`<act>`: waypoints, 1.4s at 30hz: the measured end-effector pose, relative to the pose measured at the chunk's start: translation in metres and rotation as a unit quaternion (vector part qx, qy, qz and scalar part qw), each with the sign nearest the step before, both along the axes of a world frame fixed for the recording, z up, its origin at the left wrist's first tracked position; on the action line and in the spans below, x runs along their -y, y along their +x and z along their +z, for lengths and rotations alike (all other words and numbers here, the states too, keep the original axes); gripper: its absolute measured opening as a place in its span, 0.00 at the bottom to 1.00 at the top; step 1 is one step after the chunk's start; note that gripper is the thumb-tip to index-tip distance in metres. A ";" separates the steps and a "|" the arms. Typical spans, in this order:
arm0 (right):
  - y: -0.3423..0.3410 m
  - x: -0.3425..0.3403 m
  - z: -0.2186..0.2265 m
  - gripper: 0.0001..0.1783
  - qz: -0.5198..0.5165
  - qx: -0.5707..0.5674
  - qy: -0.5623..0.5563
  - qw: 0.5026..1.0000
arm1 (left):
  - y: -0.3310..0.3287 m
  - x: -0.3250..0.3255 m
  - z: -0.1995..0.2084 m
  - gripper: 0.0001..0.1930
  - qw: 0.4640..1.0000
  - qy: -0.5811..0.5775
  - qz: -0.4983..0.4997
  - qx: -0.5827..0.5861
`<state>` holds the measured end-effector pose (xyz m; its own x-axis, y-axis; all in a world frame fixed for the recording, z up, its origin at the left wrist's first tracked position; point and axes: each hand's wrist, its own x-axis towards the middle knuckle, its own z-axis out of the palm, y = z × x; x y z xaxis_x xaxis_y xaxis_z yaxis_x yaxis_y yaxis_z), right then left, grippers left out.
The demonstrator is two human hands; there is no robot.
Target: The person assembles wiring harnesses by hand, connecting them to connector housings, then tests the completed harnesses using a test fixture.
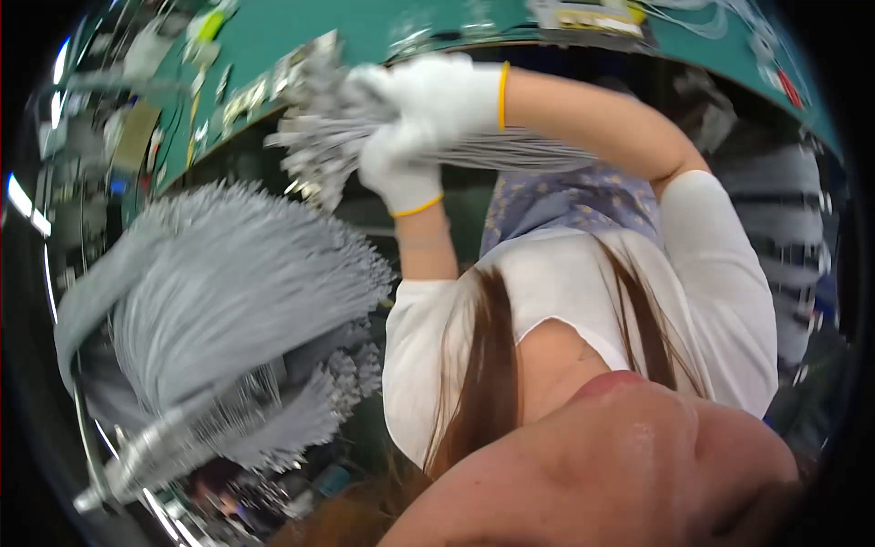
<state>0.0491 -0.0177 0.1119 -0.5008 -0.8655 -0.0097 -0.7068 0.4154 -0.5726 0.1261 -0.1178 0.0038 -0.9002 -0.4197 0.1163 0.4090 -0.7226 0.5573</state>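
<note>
A bundle of thin grey cables (524,153) stretches across in front of me at the near edge of the green table, its fanned-out ends (314,155) pointing left. My left hand (399,171), in a white glove with a yellow cuff, is closed around the bundle from the near side. Just beyond it my right hand (447,96), gloved the same way, is closed over the cables near their ends. Motion blurs the fingers of both hands, and the glove backs hide part of the grip.
On my left, a thick mass of grey cables (237,292) hangs over a rack bar (164,447). The green table (365,23) carries small parts, a yellow-green item (211,25) and white cables (702,20). More grey bundles (775,223) hang at the right.
</note>
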 end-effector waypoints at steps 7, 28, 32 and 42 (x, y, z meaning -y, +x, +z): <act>-0.034 -0.209 -0.205 0.28 -0.245 -0.248 0.121 0.930 | -0.013 0.095 -0.165 0.21 0.947 0.054 -0.010 0.316; -0.153 -0.446 -0.026 0.16 -0.574 -0.261 -0.028 0.775 | -0.105 -0.143 -0.080 0.41 0.559 -0.818 -0.091 -0.101; -0.071 -0.338 -0.101 0.15 -0.393 0.060 -0.358 0.844 | -0.080 -0.171 -0.042 0.41 0.749 -0.626 -0.216 0.031; 0.028 -0.251 -0.158 0.20 -0.325 0.482 -0.331 0.743 | -0.072 -0.165 -0.018 0.29 0.808 -0.389 -0.410 0.165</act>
